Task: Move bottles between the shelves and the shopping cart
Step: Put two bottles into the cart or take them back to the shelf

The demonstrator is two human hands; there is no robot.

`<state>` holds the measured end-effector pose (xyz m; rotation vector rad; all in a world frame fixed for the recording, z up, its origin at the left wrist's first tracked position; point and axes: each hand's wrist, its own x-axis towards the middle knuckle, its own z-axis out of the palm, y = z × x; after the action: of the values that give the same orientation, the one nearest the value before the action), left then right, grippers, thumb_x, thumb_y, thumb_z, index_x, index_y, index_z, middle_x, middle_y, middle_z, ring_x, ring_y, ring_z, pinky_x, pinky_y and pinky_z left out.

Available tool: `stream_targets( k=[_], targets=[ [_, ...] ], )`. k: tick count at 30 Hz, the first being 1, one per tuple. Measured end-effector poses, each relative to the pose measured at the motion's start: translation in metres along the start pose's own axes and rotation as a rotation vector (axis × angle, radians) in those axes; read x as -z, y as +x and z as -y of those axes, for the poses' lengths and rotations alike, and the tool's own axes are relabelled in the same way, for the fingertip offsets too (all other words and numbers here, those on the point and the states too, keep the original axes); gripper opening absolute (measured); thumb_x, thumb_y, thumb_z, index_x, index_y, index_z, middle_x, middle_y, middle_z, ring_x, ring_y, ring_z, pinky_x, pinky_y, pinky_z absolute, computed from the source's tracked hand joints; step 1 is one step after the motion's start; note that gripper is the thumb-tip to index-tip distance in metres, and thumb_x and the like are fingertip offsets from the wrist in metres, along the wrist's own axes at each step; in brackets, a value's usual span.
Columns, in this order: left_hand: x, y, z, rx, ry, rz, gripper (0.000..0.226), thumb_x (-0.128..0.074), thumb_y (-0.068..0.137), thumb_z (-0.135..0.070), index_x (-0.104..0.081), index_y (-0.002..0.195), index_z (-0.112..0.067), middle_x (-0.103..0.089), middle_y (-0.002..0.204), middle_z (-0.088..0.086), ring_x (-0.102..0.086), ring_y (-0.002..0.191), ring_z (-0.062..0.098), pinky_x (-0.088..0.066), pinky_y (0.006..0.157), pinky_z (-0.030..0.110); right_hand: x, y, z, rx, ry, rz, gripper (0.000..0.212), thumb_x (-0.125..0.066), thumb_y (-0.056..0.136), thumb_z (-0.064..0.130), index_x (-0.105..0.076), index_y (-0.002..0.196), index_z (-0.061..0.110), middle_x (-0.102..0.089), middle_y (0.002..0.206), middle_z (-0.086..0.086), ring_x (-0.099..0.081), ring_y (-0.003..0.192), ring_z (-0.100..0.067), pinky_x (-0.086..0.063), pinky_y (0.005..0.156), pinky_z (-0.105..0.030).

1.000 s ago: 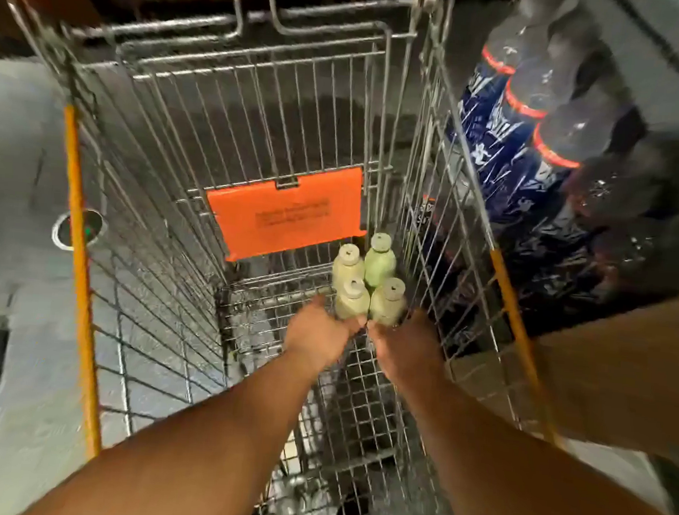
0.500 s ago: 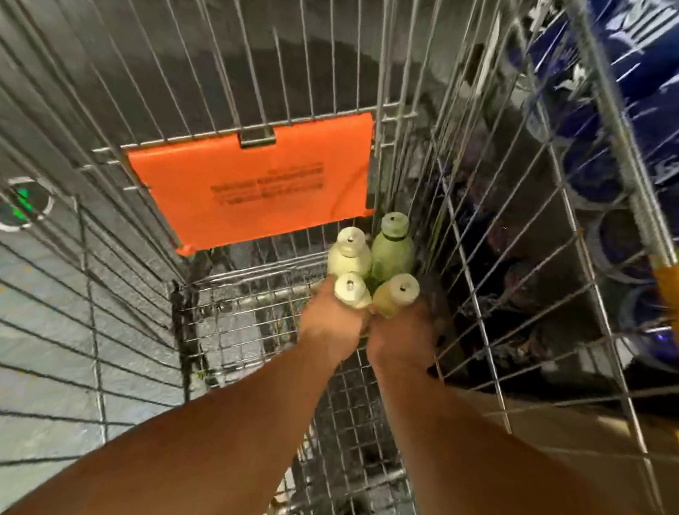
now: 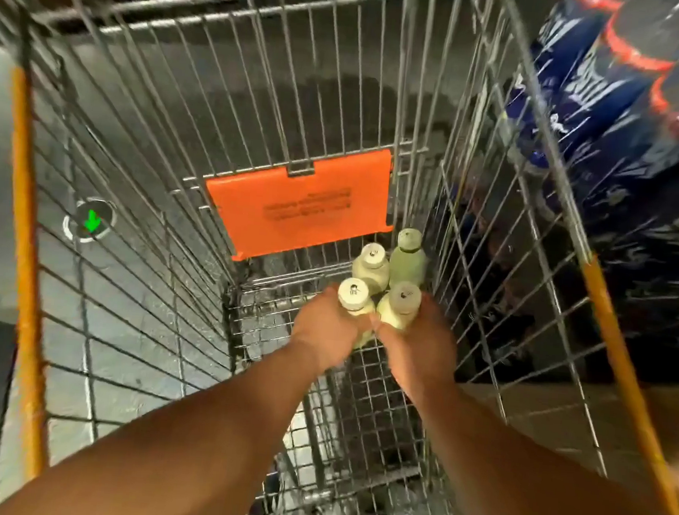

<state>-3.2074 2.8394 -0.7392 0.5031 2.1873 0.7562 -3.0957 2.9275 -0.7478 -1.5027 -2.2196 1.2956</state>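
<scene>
Risk: left hand [image 3: 325,330] and right hand [image 3: 418,344] each grip one pale bottle, left bottle [image 3: 354,297], right bottle [image 3: 401,304], touching two standing bottles [image 3: 391,262] in the cart [image 3: 358,402] floor's far right corner. A nudge likely topples those. Fingers hidden behind bottles; motion blur hides labels.

Four pale green capped bottles [image 3: 385,277], upright, clustered at the wire shopping cart's [image 3: 225,132] far right corner.

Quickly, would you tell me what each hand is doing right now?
Left hand: grips the near-left pale bottle.
Right hand: grips the near-right pale bottle.
</scene>
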Motion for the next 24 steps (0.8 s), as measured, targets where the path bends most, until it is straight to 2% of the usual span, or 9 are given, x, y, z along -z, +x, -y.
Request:
stream_targets(
  k=[2, 4, 7, 10, 12, 16, 20, 23, 24],
  targets=[
    [0.025, -0.021, -0.021, -0.053, 0.045, -0.035, 0.047, -0.071, 0.08, -0.055, -0.058, 0.115, -0.026, -0.07, 0.104, -0.006, -0.066, 0.092, 0.019, -0.048, 0.069, 0.026, 0.019, -0.019, 0.019, 0.017, 0.062, -0.038, 0.029, -0.079, 0.075, 0.019, -0.059, 0.091, 0.032, -0.066, 0.078, 0.015, -0.062, 0.07, 0.006, -0.038, 0.047, -0.004],
    [0.05, -0.044, -0.045, -0.112, 0.075, -0.053, 0.044, -0.071, 0.079, -0.056, -0.062, 0.11, -0.026, -0.071, 0.1, -0.004, -0.066, 0.094, 0.022, -0.047, 0.072, 0.029, 0.044, -0.042, 0.045, 0.04, 0.068, -0.09, 0.028, -0.076, 0.076, 0.03, -0.056, 0.095, 0.032, -0.061, 0.08, 0.016, -0.059, 0.07, 0.006, -0.038, 0.05, -0.005],
    [0.085, -0.085, -0.083, -0.257, 0.15, -0.058, 0.042, -0.068, 0.081, -0.06, -0.064, 0.107, -0.028, -0.07, 0.096, -0.004, -0.065, 0.09, 0.021, -0.042, 0.067, 0.029, 0.083, -0.077, 0.081, 0.07, 0.131, -0.154, 0.037, -0.075, 0.076, 0.03, -0.054, 0.106, 0.027, -0.061, 0.089, 0.011, -0.062, 0.079, -0.005, -0.051, 0.066, -0.024],
    [0.117, -0.133, -0.12, -0.381, 0.153, -0.076, 0.041, -0.069, 0.078, -0.063, -0.066, 0.101, -0.03, -0.071, 0.093, -0.01, -0.064, 0.086, 0.014, -0.043, 0.069, 0.029, 0.124, -0.121, 0.124, 0.106, 0.16, -0.304, 0.035, -0.079, 0.073, 0.024, -0.057, 0.099, 0.026, -0.06, 0.084, 0.009, -0.058, 0.074, -0.007, -0.039, 0.065, -0.014],
    [0.135, -0.17, -0.143, -0.47, 0.148, -0.073, 0.035, -0.073, 0.075, -0.059, -0.067, 0.095, -0.03, -0.07, 0.091, -0.011, -0.063, 0.084, 0.012, -0.042, 0.068, 0.028, 0.152, -0.158, 0.149, 0.184, 0.084, -0.431, 0.03, -0.081, 0.072, 0.026, -0.062, 0.096, 0.021, -0.064, 0.083, 0.001, -0.061, 0.077, -0.02, -0.038, 0.065, -0.021],
    [0.166, -0.254, -0.182, -0.642, 0.101, -0.031, 0.025, -0.077, 0.07, -0.056, -0.063, 0.082, -0.04, -0.067, 0.083, -0.014, -0.066, 0.087, 0.016, -0.046, 0.07, 0.027, 0.209, -0.253, 0.193, 0.214, 0.125, -0.626, 0.034, -0.08, 0.075, 0.03, -0.058, 0.1, 0.031, -0.056, 0.08, 0.018, -0.061, 0.087, -0.02, -0.033, 0.065, -0.009],
    [0.184, -0.355, -0.226, -0.813, 0.154, 0.034, 0.047, -0.074, 0.065, -0.068, -0.068, 0.096, -0.033, -0.073, 0.104, -0.001, -0.067, 0.099, 0.025, -0.051, 0.078, 0.034, 0.27, -0.358, 0.227, 0.107, 0.051, -0.787, 0.054, -0.075, 0.073, 0.051, -0.058, 0.115, 0.021, -0.07, 0.107, -0.008, -0.063, 0.101, -0.033, -0.041, 0.068, -0.029],
    [0.185, -0.435, -0.257, -0.967, 0.179, 0.069, 0.046, -0.07, 0.061, -0.073, -0.065, 0.089, -0.036, -0.073, 0.11, 0.002, -0.066, 0.103, 0.027, -0.043, 0.073, 0.029, 0.32, -0.442, 0.237, 0.03, 0.004, -0.892, 0.058, -0.073, 0.073, 0.053, -0.056, 0.117, 0.019, -0.068, 0.114, -0.01, -0.061, 0.107, -0.033, -0.047, 0.08, -0.036],
    [0.182, -0.462, -0.266, -1.007, 0.188, 0.079, 0.051, -0.071, 0.062, -0.072, -0.068, 0.096, -0.034, -0.072, 0.112, 0.003, -0.065, 0.104, 0.027, -0.043, 0.073, 0.029, 0.336, -0.471, 0.238, 0.004, -0.017, -0.929, 0.057, -0.073, 0.074, 0.053, -0.056, 0.117, 0.019, -0.067, 0.115, -0.01, -0.06, 0.108, -0.033, -0.047, 0.082, -0.036]
  ],
)
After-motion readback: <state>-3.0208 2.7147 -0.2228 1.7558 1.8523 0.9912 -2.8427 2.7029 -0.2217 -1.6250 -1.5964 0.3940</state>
